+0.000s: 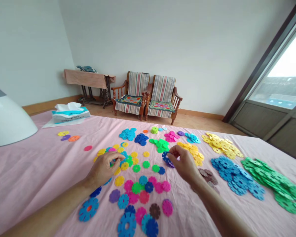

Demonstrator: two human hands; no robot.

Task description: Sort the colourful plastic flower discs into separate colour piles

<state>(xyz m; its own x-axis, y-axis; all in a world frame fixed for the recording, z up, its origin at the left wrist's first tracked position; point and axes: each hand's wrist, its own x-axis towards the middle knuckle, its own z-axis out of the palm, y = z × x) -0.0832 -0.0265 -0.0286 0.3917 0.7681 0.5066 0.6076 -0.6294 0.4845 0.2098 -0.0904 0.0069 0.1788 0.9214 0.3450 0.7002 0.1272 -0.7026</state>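
Note:
My right hand [186,163] pinches a dark blue notched plastic disc [165,158] between thumb and forefinger, with purple discs just below it. My left hand [105,166] is closed, its fingertips together over a mixed group of discs; whatever they may hold is hidden. Around that hand lie yellow discs [119,181] and green discs [136,168]. In front, a loose scatter has pink discs [167,207], a brown disc [155,211] and a large blue disc [126,225]. Beyond the right hand is a pile of yellow discs [191,152].
Sorted piles of blue discs [236,174], green discs [276,186] and small dark blue discs [141,139] rest on the pink cloth [51,171]. A tissue pack [70,114] and a white rounded object [10,121] stand left. Two wooden chairs [162,95] are beyond the table.

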